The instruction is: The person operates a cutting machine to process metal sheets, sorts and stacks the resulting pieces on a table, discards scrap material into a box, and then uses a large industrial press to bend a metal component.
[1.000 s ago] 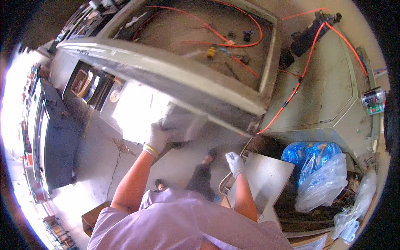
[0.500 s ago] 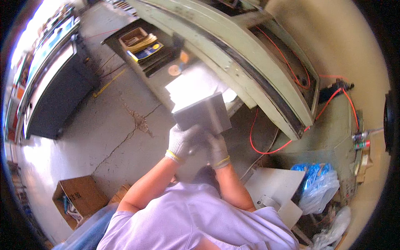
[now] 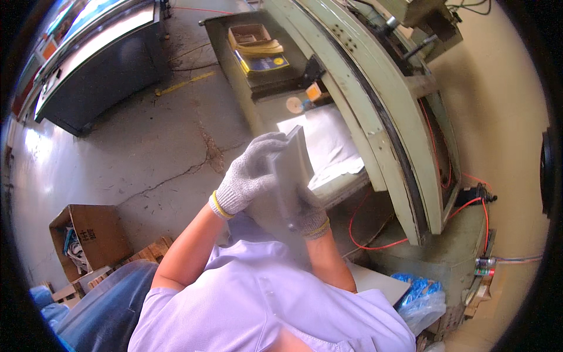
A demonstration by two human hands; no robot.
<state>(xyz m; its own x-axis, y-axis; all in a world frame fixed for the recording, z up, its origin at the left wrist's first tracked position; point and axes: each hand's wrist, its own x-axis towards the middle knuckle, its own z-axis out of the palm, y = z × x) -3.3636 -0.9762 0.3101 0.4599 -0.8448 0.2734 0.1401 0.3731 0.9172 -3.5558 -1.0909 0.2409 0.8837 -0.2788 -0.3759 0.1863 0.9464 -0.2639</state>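
Observation:
Between my two gloved hands a flat grey rectangular slab (image 3: 293,170) is held up on edge, tilted and partly smeared by motion. My left hand (image 3: 249,173), in a knitted glove with a yellow cuff, grips its left side, fingers curled near the top edge. Lower down on the right, my right hand (image 3: 311,216) holds the slab's other side, its fingers partly hidden behind it. Just beyond the slab, white sheets (image 3: 334,141) lie on the low shelf of a pale green machine.
The pale green machine (image 3: 375,126) stands ahead on the right, with an orange hose (image 3: 375,247) looping below it. A cardboard tray (image 3: 249,36) and yellow-blue booklets (image 3: 267,61) lie on its shelf. A cardboard box (image 3: 97,237) and a blue plastic bag (image 3: 417,290) flank me.
The slab has turned from showing its broad face to standing nearly edge-on. My left hand has moved up along its side. The view has shifted, so the machine appears farther right.

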